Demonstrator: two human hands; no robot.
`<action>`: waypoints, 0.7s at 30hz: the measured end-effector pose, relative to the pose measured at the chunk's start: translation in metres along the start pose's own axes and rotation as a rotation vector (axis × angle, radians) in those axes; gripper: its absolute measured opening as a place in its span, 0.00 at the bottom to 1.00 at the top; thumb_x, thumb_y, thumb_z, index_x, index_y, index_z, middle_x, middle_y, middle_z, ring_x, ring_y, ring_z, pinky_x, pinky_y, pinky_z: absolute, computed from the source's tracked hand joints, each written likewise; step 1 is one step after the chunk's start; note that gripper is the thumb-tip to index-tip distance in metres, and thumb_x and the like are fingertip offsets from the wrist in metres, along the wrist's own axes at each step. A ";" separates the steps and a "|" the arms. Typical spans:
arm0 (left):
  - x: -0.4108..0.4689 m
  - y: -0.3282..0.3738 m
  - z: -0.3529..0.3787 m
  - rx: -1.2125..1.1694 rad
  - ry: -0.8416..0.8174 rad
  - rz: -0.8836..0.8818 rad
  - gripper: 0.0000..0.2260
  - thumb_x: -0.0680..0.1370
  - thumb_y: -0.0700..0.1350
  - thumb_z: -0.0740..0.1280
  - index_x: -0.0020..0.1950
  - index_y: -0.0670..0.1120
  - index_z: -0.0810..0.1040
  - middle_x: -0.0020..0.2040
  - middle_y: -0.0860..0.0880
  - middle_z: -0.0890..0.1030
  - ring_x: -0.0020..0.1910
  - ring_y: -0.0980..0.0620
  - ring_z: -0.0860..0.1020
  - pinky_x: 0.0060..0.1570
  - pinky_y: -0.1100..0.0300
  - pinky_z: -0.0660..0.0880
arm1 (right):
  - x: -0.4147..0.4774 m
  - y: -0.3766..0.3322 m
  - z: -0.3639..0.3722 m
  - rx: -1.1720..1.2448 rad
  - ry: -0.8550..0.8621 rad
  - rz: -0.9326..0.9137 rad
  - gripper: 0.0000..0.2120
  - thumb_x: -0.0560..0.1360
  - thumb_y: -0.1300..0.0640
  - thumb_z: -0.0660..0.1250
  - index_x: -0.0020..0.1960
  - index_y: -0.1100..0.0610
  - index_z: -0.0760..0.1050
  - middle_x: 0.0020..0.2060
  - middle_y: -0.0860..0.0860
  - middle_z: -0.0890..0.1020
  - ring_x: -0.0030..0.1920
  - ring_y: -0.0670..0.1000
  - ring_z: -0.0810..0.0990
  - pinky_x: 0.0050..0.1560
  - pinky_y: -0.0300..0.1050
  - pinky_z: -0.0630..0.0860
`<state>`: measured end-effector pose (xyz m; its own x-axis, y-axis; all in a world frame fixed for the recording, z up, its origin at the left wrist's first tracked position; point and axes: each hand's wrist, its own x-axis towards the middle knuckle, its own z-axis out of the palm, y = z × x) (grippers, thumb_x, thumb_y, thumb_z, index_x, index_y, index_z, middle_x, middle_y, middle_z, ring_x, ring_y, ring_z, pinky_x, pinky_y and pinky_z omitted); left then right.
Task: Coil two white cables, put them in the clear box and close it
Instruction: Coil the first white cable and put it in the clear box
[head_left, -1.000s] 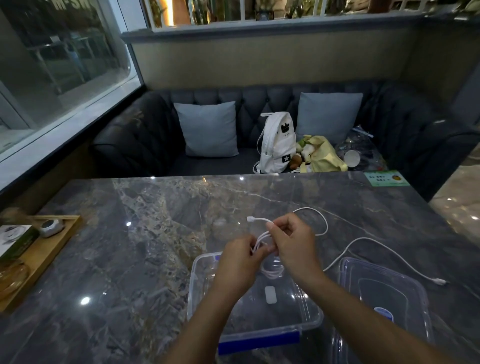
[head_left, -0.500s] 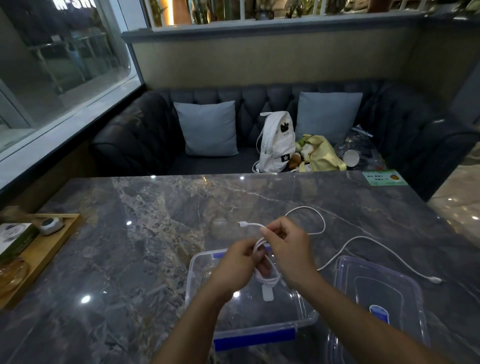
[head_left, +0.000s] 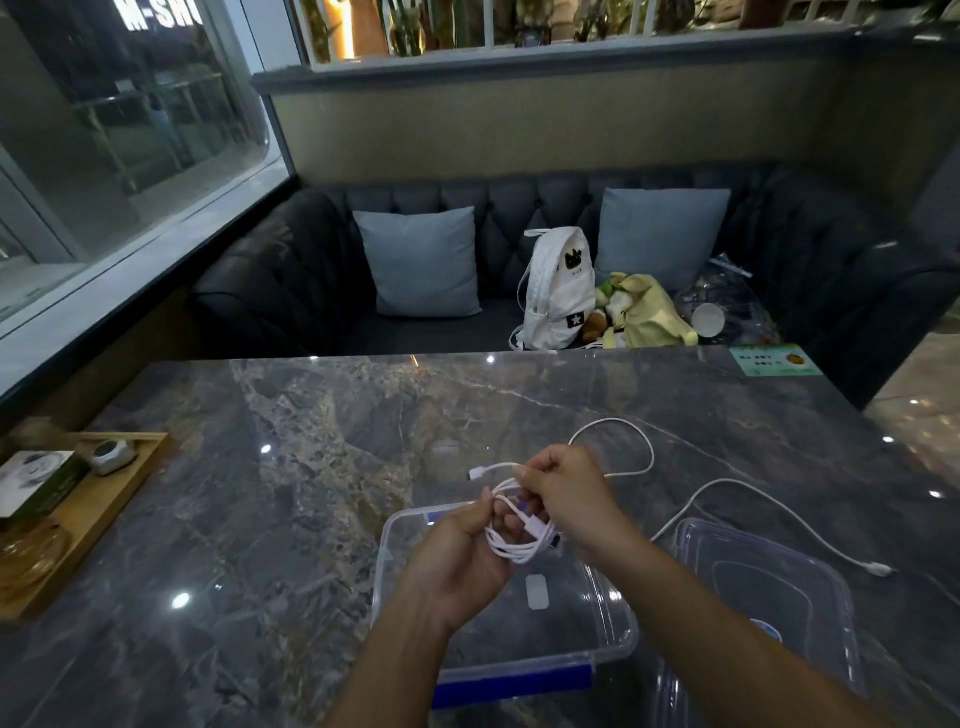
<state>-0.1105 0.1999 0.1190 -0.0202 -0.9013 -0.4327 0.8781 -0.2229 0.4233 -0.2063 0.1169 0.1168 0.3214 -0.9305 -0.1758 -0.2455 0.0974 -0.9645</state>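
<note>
Gripping a coiled white cable (head_left: 511, 548) in the left hand (head_left: 467, 551), fingers curled round the loops. Pinching a strand of the same coil with the right hand (head_left: 566, 499), close against the left, one plug end poking out to the left of its knuckles. Holding all this over the open clear box (head_left: 387, 571), directly beneath both hands, with a blue latch (head_left: 511, 686) on the near wall.

Just beyond the right hand, a loose white loop (head_left: 652, 457) on the surface; right of the right forearm, another white run (head_left: 727, 481) curving away to a plug. Cannot tell whether one cable or two. Right of that forearm, the clear lid (head_left: 779, 582), lying flat.

Under everything, a glossy dark grey marble table (head_left: 311, 467), dotted with light reflections. Far left of the left hand, a wooden tray (head_left: 104, 514) with small items.

Beyond the hands, past the table edge, a dark tufted sofa (head_left: 291, 291) with two grey cushions (head_left: 423, 262), a white backpack (head_left: 558, 291) and a yellow bag (head_left: 649, 317). Up and left of the hands, a large window (head_left: 130, 130).
</note>
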 end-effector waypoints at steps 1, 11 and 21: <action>-0.001 0.000 -0.001 -0.010 -0.010 0.009 0.12 0.80 0.40 0.55 0.51 0.34 0.75 0.36 0.43 0.79 0.33 0.53 0.79 0.45 0.59 0.81 | 0.001 0.002 0.001 -0.022 -0.009 -0.003 0.13 0.72 0.63 0.67 0.31 0.57 0.70 0.25 0.55 0.77 0.21 0.47 0.74 0.27 0.41 0.70; -0.004 -0.001 -0.025 1.137 0.029 0.504 0.16 0.73 0.36 0.69 0.52 0.56 0.78 0.44 0.51 0.84 0.45 0.55 0.81 0.46 0.58 0.79 | 0.000 0.018 0.001 -0.146 0.010 0.008 0.16 0.70 0.62 0.68 0.26 0.54 0.71 0.20 0.48 0.76 0.22 0.46 0.74 0.29 0.45 0.71; 0.000 -0.010 -0.016 1.194 0.284 0.801 0.10 0.77 0.37 0.64 0.44 0.51 0.82 0.37 0.52 0.85 0.38 0.56 0.82 0.40 0.60 0.79 | -0.006 0.011 0.000 0.056 -0.026 -0.017 0.13 0.73 0.65 0.67 0.32 0.55 0.70 0.20 0.48 0.76 0.20 0.45 0.72 0.23 0.38 0.68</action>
<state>-0.1117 0.2082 0.1018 0.4890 -0.8590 0.1516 -0.3028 -0.0042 0.9530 -0.2113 0.1238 0.1078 0.3492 -0.9226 -0.1636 -0.1885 0.1019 -0.9768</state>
